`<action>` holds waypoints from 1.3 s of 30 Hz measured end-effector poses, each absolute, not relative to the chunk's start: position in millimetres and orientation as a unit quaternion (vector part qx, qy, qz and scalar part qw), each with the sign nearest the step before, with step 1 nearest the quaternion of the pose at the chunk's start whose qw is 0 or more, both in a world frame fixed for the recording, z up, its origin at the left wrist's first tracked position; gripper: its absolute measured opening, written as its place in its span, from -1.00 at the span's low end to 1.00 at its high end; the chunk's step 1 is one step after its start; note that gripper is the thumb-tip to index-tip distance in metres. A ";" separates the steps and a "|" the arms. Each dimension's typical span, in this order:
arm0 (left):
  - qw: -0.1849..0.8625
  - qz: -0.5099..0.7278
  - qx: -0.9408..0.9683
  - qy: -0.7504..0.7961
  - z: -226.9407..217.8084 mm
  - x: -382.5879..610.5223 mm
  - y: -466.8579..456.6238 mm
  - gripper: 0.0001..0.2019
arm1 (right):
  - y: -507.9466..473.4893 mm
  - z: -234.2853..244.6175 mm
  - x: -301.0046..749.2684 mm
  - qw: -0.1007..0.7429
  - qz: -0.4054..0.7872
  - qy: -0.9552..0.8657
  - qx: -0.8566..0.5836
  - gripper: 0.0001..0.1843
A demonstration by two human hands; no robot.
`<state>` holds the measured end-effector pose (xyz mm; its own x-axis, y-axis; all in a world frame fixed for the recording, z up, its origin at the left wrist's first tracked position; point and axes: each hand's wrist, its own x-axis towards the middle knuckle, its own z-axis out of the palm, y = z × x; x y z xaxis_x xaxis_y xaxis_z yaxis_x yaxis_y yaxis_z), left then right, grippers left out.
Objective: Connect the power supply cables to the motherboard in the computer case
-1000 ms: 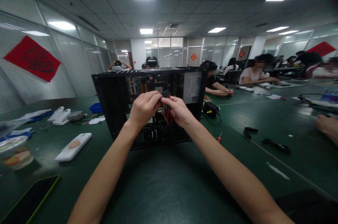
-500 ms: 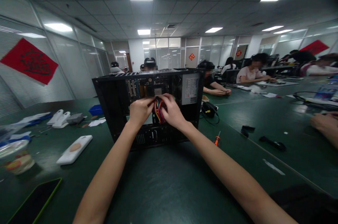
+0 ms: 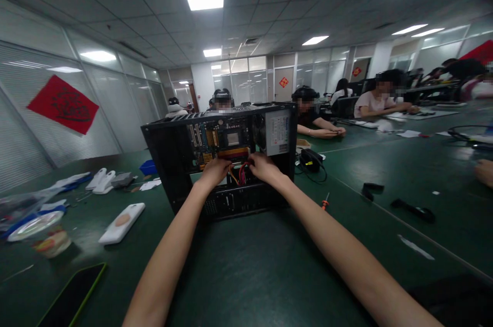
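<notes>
Two hands of mine reach inside the open case, which stands upright on the green table straight ahead of me. My left hand is at the left of the wires, its fingers bent inward; my right hand is at their right, thumb side toward them. Yellow, red and dark strands show in the gap between my hands. I cannot tell whether either hand is gripping the wires or only touching them, as my fingertips are too small and partly hidden.

Just above my hands is the board, with a yellow and dark red strip along its lower part. The power supply sits in the case's upper right corner, its label facing me.

Right of the case lie a screwdriver with an orange handle and, farther back, a black bundle. To the left are a blue box, a white block with a round tan spot, a cup and a green-edged phone.
</notes>
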<state>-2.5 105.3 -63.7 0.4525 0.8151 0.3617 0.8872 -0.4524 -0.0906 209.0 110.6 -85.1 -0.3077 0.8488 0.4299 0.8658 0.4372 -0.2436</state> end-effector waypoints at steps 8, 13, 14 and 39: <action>0.182 -0.063 -0.834 -0.518 -65.7 0.2 113.4 -0.67 | 111.1 -89.2 207.0 0.243 -0.004 -0.812 -0.530 -0.76; 0.182 -0.073 -0.817 -0.542 -68.3 -2.7 116.0 -0.66 | 111.5 -90.7 208.5 0.238 -0.001 -0.817 -0.525 -0.76; 0.181 -0.070 -0.815 -0.546 -68.3 -2.5 116.2 -0.66 | 111.5 -90.6 208.8 0.237 0.000 -0.818 -0.524 -0.76; 0.166 -0.064 -0.803 -0.568 -66.4 14.2 119.1 -0.69 | 116.1 -94.0 211.2 0.238 -0.025 -0.841 -0.485 -0.81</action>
<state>14.2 119.1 -66.4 0.3454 0.8916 0.2927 0.9345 -0.2983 -0.1941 211.2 116.1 -94.0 -0.4171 0.8036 0.4246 0.8271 0.5293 -0.1892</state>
